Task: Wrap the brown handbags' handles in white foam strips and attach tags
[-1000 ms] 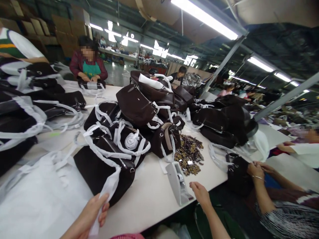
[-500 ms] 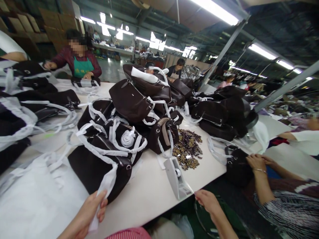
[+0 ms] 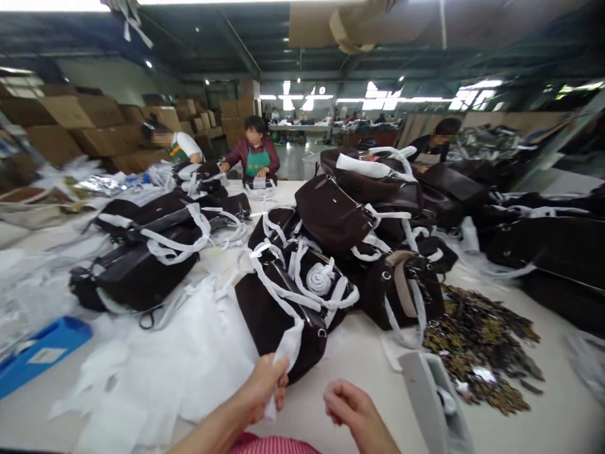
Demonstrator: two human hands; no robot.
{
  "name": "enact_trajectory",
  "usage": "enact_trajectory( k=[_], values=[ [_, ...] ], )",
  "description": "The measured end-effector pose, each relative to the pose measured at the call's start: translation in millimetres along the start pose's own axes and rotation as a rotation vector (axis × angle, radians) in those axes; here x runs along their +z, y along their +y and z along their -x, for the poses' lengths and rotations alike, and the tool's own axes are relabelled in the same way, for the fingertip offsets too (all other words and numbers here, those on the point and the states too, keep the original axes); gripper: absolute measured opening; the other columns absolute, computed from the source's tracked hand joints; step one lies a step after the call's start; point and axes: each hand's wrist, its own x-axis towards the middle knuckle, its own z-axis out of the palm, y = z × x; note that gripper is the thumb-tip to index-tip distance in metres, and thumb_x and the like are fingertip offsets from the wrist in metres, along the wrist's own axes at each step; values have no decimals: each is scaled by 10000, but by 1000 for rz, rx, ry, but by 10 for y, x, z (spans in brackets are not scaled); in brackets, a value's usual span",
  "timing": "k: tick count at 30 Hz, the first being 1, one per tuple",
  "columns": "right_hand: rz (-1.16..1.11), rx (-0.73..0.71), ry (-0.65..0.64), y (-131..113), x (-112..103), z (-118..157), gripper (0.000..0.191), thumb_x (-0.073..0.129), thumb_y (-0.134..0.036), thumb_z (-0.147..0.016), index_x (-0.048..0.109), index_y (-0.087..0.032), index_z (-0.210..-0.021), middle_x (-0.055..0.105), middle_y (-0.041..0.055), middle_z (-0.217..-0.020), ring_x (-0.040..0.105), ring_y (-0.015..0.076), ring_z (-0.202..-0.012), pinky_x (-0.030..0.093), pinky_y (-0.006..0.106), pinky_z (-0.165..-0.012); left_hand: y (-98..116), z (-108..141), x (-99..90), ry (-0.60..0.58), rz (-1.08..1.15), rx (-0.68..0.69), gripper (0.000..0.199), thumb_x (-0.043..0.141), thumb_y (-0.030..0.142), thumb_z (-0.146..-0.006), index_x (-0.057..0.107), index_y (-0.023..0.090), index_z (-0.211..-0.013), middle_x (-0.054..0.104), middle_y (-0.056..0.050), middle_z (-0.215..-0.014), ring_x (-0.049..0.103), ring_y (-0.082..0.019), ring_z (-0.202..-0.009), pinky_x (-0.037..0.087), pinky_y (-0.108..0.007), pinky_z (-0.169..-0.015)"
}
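My left hand (image 3: 265, 383) is closed around the end of a white paper wrapping (image 3: 289, 345) that runs up along a strap of a dark brown handbag (image 3: 262, 309). That handbag lies on the table just beyond the hand. To the right, my right hand (image 3: 347, 405) hovers over the table edge with its fingers curled in a pinch. Whatever sits between those fingertips is too small to make out. A grey tape dispenser (image 3: 416, 394) stands right of my right hand. White paper sheets (image 3: 174, 359) lie to the left.
Dark handbags with wrapped straps (image 3: 335, 211) are heaped across the middle. Brown and gold ornaments (image 3: 482, 343) lie in a pile at right. A blue tape dispenser (image 3: 45, 353) is at far left. Co-workers in green aprons (image 3: 258, 162) are across the table.
My view has swung left. My right hand has left the tape dispenser's front and come across toward my left hand. The left hand keeps its hold on the paper wrapping.
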Motion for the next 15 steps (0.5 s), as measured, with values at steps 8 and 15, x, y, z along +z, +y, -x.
enact_trajectory(
  k=[8,15],
  values=[
    [127,-14,14,-322,645,-599,265,629,-403,-653,542,-171,-559,531,-24,-527,430,116,-525,327,261,-548,83,150,74,-31,-51,126,244,588,410,-725,515,180,-687,346,89,-470,297,-54,-317,272,-194,-309],
    [218,40,74,-214,646,-667,266,607,-402,-651,526,-180,-529,502,-34,-479,396,105,-483,283,258,-505,20,114,12,-52,41,96,449,573,629,-705,507,185,-726,390,85,-472,308,-62,-306,288,-208,-308]
  ],
)
